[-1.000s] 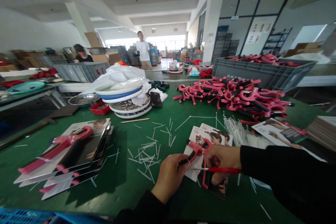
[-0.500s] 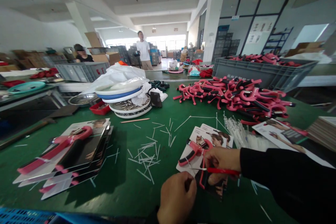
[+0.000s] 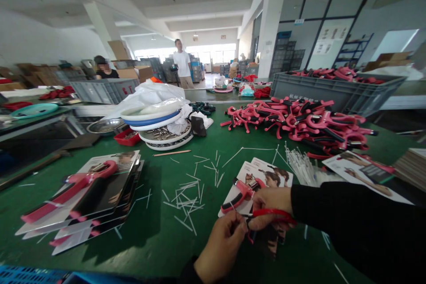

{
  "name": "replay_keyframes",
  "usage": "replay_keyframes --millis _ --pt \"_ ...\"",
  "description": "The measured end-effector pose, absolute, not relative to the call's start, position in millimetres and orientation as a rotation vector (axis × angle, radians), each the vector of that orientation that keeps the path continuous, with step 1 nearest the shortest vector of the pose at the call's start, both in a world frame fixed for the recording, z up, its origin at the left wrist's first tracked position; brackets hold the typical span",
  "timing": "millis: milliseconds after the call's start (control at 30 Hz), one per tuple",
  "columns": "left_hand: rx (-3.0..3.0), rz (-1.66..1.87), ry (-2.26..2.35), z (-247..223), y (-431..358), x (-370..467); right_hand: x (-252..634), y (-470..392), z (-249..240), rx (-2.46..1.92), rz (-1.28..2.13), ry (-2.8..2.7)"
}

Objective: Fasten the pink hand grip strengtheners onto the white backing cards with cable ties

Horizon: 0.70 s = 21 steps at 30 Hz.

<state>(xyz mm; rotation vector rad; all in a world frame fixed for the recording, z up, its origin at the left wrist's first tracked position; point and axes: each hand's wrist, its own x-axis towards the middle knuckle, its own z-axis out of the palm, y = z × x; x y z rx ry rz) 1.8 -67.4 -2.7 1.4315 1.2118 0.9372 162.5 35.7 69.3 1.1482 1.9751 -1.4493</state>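
Observation:
In the head view, my right hand (image 3: 271,204) is closed round red-handled scissors (image 3: 281,214), whose blades point left toward my other hand. My left hand (image 3: 222,242) pinches a thin white cable tie (image 3: 233,207) at the front edge of a printed card (image 3: 248,169). Pink-and-black pliers (image 3: 242,194) with a row of metal tips in the jaw lie on that card. My right hand covers part of them. A second card lies beneath, shifted right.
Carded pliers (image 3: 83,186) are stacked at left. Cut tie pieces (image 3: 186,202) litter the green table (image 3: 159,248). Loose pliers (image 3: 299,120) are heaped behind a bundle of cable ties (image 3: 301,166). A grey crate (image 3: 329,91) stands back right; two people are farther off.
The scissors have turned in my right hand, and their red handle loops show more. My left hand has moved slightly up, closer to the blades. The carded pliers have shifted a little left.

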Motion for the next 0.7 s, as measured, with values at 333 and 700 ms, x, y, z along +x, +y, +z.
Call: replay_keyframes --millis 333,700 --pt "1.459 0.778 1.419 -4.5 -81.4 -6.5 164.1 33.4 57.5 1.159 -1.560 2.053" --pt "1.358 0.980 1.420 -20.5 -77.6 -3.2 157.4 5.5 39.4 1.191 -1.838 2.219"
